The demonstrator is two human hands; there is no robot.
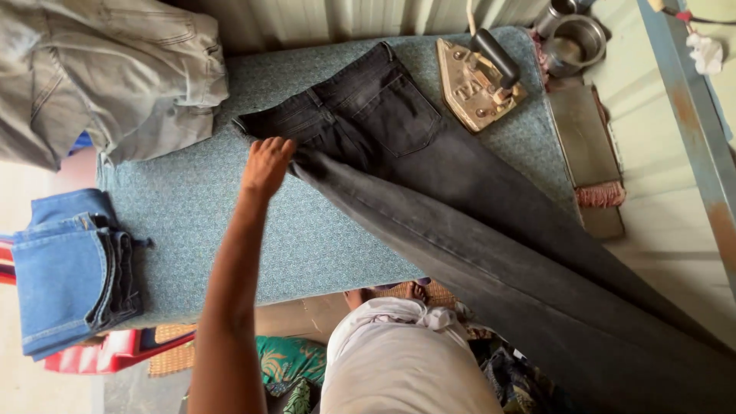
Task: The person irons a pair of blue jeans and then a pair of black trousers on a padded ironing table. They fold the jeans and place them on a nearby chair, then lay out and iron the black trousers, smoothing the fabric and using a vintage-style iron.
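My left hand (266,165) lies palm down on the black jeans (429,192), fingers loosely spread and flat against the cloth near the waistband, pressing rather than gripping; it has nothing closed inside it. My right hand does not show in this view, so I cannot tell what it is doing. The black jeans are spread across the blue-patterned padded table (222,230), waistband and back pocket on the pad, the legs running off the table's edge and hanging down past my white wrapped cloth (399,360). A heavy brass iron (479,77) with a dark handle rests on the table just beside the jeans' seat, apart from my hand. Beyond it sit a steel cup (575,42) and a flat metal plate (586,146). A grey pair of trousers (107,77) lies bunched at one corner of the table, and folded blue jeans (69,268) sit stacked at another edge, both well apart from my hand.
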